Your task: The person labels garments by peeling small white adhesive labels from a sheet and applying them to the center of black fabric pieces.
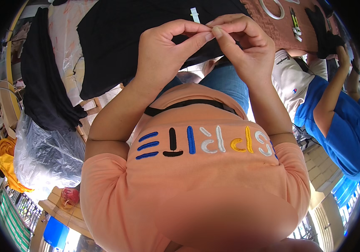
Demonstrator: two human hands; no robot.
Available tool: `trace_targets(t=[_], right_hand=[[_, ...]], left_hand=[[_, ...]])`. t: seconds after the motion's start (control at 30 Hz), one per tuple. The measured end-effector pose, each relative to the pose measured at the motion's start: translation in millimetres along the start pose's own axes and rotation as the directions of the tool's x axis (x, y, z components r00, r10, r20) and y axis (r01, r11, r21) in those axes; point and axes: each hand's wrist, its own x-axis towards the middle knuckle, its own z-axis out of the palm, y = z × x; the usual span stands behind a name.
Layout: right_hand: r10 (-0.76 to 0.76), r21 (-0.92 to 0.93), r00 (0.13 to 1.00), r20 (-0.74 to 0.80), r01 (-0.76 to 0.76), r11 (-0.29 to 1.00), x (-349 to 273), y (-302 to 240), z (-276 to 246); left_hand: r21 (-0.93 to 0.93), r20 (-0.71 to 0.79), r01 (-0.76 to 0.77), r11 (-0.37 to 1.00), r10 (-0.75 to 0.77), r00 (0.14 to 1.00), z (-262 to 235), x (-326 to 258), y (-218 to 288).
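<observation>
My left hand point(161, 50) and my right hand point(249, 48) are raised in front of me, their fingertips meeting. Thumb and index finger of each are pinched together; whatever lies between them is too small to make out. Behind and below the hands a black cloth point(117, 46) is spread over the table. On it, just beyond the fingertips, lies a small pale strip point(194, 15), perhaps a label, with a yellowish mark across it.
At the far right, a white ring-shaped roll point(273, 9) and a small cutting tool point(296, 29) lie on brown cloth point(255, 10). A co-worker in blue point(335, 122) sits at my right. More black fabric point(41, 71) hangs at left, above a clear plastic bag point(48, 151).
</observation>
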Motion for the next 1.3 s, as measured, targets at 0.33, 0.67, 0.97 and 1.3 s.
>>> trace_targets(t=[0.33,0.67,0.97,1.3], right_hand=[[0.000,0.033,1.000,0.003,0.000,0.999,-0.8,0.4,-1.1],[-0.002,0.026,1.000,0.001,0.002,1.000,-1.9,0.0,0.1],[0.023,0.029,1.000,-0.010,-0.022,0.999,-1.9,0.9,1.1],[0.044,0.063,0.999,0.027,-0.046,0.997,0.2,4.7,-2.7]], left_hand=[[0.033,0.044,0.027,0.999,-0.028,0.999,-0.4,-1.1,4.0],[0.030,0.054,0.023,0.999,-0.024,0.998,-1.4,-2.2,2.8],[0.059,0.024,0.015,0.998,-0.017,1.000,0.0,-3.1,0.7],[0.037,0.017,0.027,0.999,-0.027,0.999,-0.6,-2.6,-2.6]])
